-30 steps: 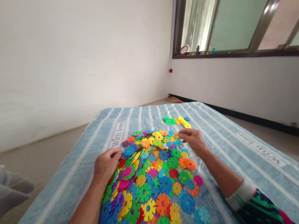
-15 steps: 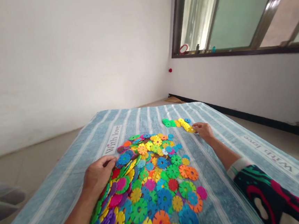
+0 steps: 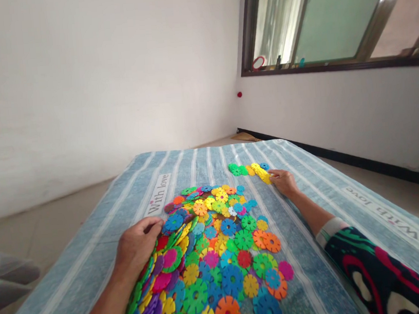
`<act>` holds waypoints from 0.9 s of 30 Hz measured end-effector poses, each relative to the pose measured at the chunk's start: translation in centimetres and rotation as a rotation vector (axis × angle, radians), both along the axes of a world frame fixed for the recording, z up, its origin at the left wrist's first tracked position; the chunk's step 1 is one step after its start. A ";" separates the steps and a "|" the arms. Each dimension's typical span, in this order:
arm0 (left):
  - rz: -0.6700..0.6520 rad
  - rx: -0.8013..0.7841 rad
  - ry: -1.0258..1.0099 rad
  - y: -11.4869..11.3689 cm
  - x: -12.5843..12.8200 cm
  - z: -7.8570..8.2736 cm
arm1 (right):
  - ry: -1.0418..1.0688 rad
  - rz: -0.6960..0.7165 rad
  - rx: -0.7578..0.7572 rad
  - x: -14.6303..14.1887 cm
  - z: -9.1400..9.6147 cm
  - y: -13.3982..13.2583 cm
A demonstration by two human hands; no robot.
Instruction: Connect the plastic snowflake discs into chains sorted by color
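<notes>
Yellow notched plastic discs (image 3: 261,174): laid beyond multicoloured plastic-disc pile (image 3: 211,259); probably light, stiff — best rim-pinched.
Right hand (image 3: 284,182): set at the discs — clamping cannot be told.
Left hand (image 3: 138,241): rested at pile's left edge; grip unclear.

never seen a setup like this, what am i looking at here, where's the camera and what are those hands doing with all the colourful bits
There is no machine here: these are a person's own bare hands, seen by a camera worn on their head, looking forward and down. On a blue striped cloth lies a big pile of colourful notched discs. Beyond it, toward the right, sit a few green discs, a row of yellow discs and a blue disc. The right hand has its fingertips at the near end of the yellow row. The left hand rests at the pile's left edge, fingers curled. Whether either hand grips a disc is too small to tell.
</notes>
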State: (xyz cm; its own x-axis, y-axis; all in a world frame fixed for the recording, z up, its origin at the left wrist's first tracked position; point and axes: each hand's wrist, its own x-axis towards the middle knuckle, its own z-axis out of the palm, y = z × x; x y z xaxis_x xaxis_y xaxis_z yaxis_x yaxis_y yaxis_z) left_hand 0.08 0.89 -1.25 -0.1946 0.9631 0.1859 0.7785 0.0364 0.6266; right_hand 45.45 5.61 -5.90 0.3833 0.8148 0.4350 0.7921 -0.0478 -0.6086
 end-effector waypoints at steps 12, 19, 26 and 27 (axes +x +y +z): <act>-0.016 -0.034 0.010 0.0 -0.1 0.2 | -0.098 -0.005 -0.036 -0.3 -0.6 -0.3; -0.016 -0.041 0.003 -0.1 0.0 0.2 | -0.150 -0.008 -0.059 -0.3 -0.8 -0.2; -0.017 -0.017 -0.004 -0.2 0.2 0.5 | -0.163 -0.018 -0.054 -0.3 -0.9 -0.3; -0.016 -0.013 -0.002 -0.2 0.2 0.5 | -0.162 -0.019 -0.050 -0.4 -0.9 -0.4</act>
State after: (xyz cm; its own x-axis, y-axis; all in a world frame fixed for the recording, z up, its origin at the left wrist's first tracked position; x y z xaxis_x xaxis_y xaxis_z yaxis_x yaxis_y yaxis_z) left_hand 0.28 0.70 -0.73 -0.1799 0.9684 0.1725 0.7779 0.0327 0.6276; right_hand 45.04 5.18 -6.82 0.3276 0.8301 0.4512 0.8780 -0.0912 -0.4699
